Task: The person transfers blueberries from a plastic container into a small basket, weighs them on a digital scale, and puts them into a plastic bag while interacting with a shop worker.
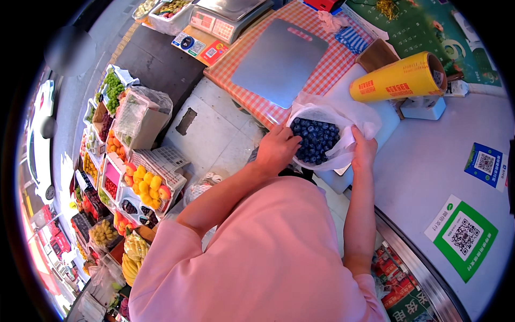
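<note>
The right hand (365, 150) grasps the rim of a white plastic bag (344, 153) holding blueberries (317, 140), near the grey board (281, 61) on the checkered surface (337, 63). The left hand (277, 148) curls at the opposite rim; whether it grips anything is unclear.

Daylight came strongly from the left, bleaching the lower-left rim nearly white. The metal board (281, 61) carried a soft sheen; the grey desk (397, 177) lay in even, cool shade. The blueberries (315, 138) looked crisp, while fisheye curvature bent the outer edges and a dark blurred spot (70, 51) smudged the upper left.
</note>
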{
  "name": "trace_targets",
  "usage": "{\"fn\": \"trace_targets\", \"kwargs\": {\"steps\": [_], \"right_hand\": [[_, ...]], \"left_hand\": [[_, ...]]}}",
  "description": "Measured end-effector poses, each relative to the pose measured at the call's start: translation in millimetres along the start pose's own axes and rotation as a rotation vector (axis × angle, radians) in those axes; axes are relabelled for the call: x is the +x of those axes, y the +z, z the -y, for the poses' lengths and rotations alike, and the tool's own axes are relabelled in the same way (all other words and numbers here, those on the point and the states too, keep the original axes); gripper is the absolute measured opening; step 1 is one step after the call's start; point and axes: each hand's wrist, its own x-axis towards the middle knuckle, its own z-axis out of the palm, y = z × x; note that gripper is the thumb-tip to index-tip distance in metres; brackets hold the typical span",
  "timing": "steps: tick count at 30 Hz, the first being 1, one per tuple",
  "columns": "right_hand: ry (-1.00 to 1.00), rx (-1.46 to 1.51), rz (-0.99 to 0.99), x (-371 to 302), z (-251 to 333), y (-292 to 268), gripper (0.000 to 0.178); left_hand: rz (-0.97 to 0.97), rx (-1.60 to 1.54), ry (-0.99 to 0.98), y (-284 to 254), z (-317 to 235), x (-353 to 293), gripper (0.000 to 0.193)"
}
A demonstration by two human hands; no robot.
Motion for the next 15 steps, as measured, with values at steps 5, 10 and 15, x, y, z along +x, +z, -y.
{"fn": "trace_targets", "kwargs": {"steps": [5, 10, 15], "right_hand": [[0.025, 0.049, -0.008, -3, 5, -2, 0.043], [0.005, 0.045, 0.027, -7, 11, 2, 0.043], [0.010, 0.033, 0.044, -7, 12, 2, 0.041]], "left_hand": [[0.081, 0.103, -0.010, 8, 0, 5, 0.016], [0.094, 0.124, 0.019, 12, 4, 5, 0.013], [0.091, 0.117, 0.013, 9, 2, 7, 0.011]]}}
